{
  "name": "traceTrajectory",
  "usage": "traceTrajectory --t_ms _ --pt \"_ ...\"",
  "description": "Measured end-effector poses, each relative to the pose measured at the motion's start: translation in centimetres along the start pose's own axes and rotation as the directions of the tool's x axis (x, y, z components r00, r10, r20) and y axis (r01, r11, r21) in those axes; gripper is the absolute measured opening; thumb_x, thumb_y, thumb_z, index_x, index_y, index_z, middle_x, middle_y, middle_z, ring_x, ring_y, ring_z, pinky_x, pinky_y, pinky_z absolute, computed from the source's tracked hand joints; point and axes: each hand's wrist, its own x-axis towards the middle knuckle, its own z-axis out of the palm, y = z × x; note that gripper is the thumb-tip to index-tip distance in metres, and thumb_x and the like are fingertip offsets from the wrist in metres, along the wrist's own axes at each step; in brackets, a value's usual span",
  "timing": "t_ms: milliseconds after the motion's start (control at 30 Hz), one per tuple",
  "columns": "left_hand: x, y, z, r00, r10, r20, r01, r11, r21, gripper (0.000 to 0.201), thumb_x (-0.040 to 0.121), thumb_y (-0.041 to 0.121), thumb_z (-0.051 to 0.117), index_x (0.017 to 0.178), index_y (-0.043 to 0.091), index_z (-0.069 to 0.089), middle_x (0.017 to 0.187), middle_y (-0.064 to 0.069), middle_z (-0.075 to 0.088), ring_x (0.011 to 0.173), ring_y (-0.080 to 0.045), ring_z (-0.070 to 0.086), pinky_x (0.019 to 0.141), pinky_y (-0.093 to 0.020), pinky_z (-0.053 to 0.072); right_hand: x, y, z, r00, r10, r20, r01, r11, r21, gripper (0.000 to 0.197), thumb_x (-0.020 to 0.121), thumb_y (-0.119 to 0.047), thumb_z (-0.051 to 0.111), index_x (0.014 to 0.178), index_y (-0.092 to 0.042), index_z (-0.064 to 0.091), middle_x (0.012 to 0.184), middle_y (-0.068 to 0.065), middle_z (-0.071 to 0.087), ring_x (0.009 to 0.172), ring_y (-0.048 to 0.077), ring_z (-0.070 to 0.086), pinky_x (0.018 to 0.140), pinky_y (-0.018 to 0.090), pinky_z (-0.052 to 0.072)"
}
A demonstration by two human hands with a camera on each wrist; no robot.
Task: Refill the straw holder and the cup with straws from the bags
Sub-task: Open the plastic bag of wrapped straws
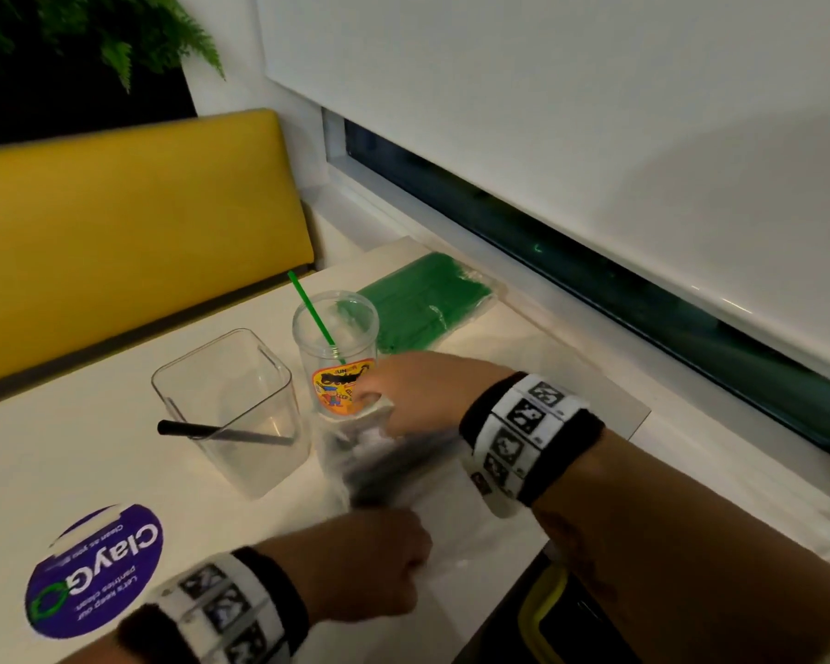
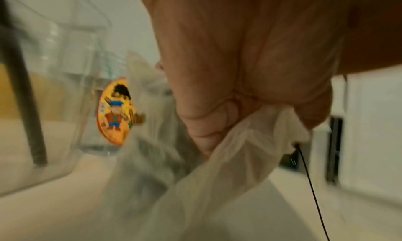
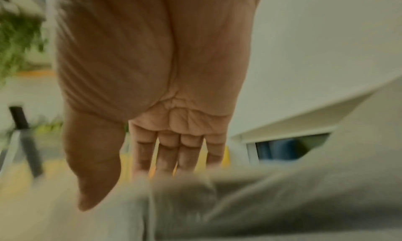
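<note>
The clear bag [image 1: 403, 476] of dark straws is smeared by motion in all three views, so the straws inside cannot be counted and its far end is hidden under the right hand [image 1: 418, 395]. It lies on the white counter [image 1: 92, 472] just in front of the cup [image 1: 336, 352], its long axis running from the cup's base back toward the person. The left hand [image 1: 370, 563] has its fingers curled round the bunched near end of this bag; the left wrist view shows the plastic gathered in the fist. The right hand is spread flat, fingers straight, resting on the bag's far end beside the cup, holding nothing.

One green straw [image 1: 315, 321] leans in the cup, its top tilted away and to the left. One black straw [image 1: 221, 432] lies nearly level in the square clear straw holder [image 1: 231, 404], just left of the cup, its end sticking out leftward over the rim. A second bag, the green straw bag [image 1: 422, 304], lies flat behind the cup; its straws blur into one mass.
</note>
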Motion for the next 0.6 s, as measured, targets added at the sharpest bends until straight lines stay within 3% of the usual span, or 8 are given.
traceTrajectory --t_ms 100,133,200,267,367,433,500,600 --pt "-1.5 0.2 -4.3 0.981 -0.017 -0.191 -0.028 0.973 -0.228 0.01 0.07 0.031 0.055 0.071 0.022 0.05 0.075 0.007 0.055 0.068 -0.009 0.051 0.065 -0.026 0.045 -3.1 -0.3 -2.7 0.985 0.007 -0.171 0.035 0.97 0.242 0.036 0.082 -0.036 0.071 0.117 -0.027 0.067 0.108 -0.011 0.07 0.096 0.003 0.064 0.091 0.029 0.051" --pt "-1.8 0.3 -5.3 0.962 -0.035 -0.269 -0.068 0.93 -0.362 0.013 0.071 0.026 0.061 0.067 0.023 0.049 0.066 0.009 0.052 0.061 -0.006 0.046 0.06 -0.024 0.041 -4.2 -0.4 -3.4 0.981 0.019 -0.192 0.044 0.947 0.319 0.031 0.083 -0.042 0.07 0.111 -0.03 0.069 0.1 -0.014 0.071 0.091 -0.003 0.064 0.091 0.029 0.052" --pt "-2.0 0.1 -6.8 0.901 -0.119 -0.417 -0.189 0.758 -0.624 0.022 0.073 0.009 0.068 0.067 0.021 0.051 0.059 0.01 0.052 0.056 -0.006 0.046 0.057 -0.023 0.04 -6.0 -0.8 -4.2 0.982 0.023 -0.187 0.06 0.902 0.428 0.03 0.082 -0.05 0.069 0.107 -0.033 0.07 0.093 -0.017 0.073 0.086 -0.008 0.065 0.092 0.028 0.052" --pt "-1.7 -0.4 -7.5 0.819 -0.247 -0.518 -0.278 0.618 -0.735 0.017 0.075 0.006 0.062 0.071 0.021 0.057 0.06 0.006 0.058 0.056 -0.013 0.051 0.058 -0.027 0.041 -7.1 -1.0 -4.3 0.985 0.036 -0.168 0.051 0.871 0.488 0.044 0.076 -0.05 0.076 0.116 -0.034 0.065 0.096 -0.012 0.073 0.088 -0.004 0.066 0.092 0.028 0.053" --pt "-0.7 -1.1 -7.8 0.735 -0.394 -0.552 -0.332 0.501 -0.799 0.014 0.074 0.016 0.059 0.067 0.028 0.061 0.062 -0.001 0.057 0.058 -0.018 0.047 0.059 -0.034 0.037 -8.1 -1.2 -3.8 0.981 0.094 -0.171 -0.017 0.914 0.404 0.061 0.074 -0.041 0.082 0.128 -0.034 0.056 0.104 -0.003 0.07 0.097 0.011 0.065 0.092 0.032 0.053" --pt "-0.1 -1.2 -7.9 0.708 -0.435 -0.556 -0.344 0.476 -0.81 0.013 0.073 0.019 0.06 0.065 0.029 0.061 0.064 -0.003 0.055 0.058 -0.018 0.046 0.059 -0.033 0.037 -8.1 -1.2 -3.0 0.974 0.117 -0.195 -0.038 0.929 0.369 0.049 0.078 -0.035 0.079 0.123 -0.033 0.058 0.104 -0.001 0.07 0.095 0.016 0.065 0.088 0.038 0.053" --pt "0.3 -1.1 -7.9 0.69 -0.444 -0.572 -0.348 0.49 -0.799 0.012 0.074 0.02 0.062 0.065 0.029 0.06 0.065 -0.004 0.054 0.058 -0.017 0.045 0.056 -0.031 0.038 -7.8 -1.0 -2.1 0.956 0.164 -0.245 -0.054 0.914 0.401 0.028 0.084 -0.029 0.073 0.111 -0.028 0.062 0.095 -0.004 0.068 0.086 0.014 0.064 0.08 0.04 0.054" --pt "0.3 -1.5 -7.8 0.634 -0.425 -0.647 -0.317 0.62 -0.718 0.015 0.084 0.01 0.068 0.077 0.02 0.059 0.069 -0.004 0.054 0.06 -0.014 0.046 0.057 -0.026 0.042 -7.1 -0.5 -0.8 0.931 0.197 -0.307 -0.049 0.901 0.43 0.008 0.092 -0.026 0.063 0.099 -0.024 0.062 0.085 -0.003 0.064 0.076 0.014 0.058 0.069 0.039 0.049"
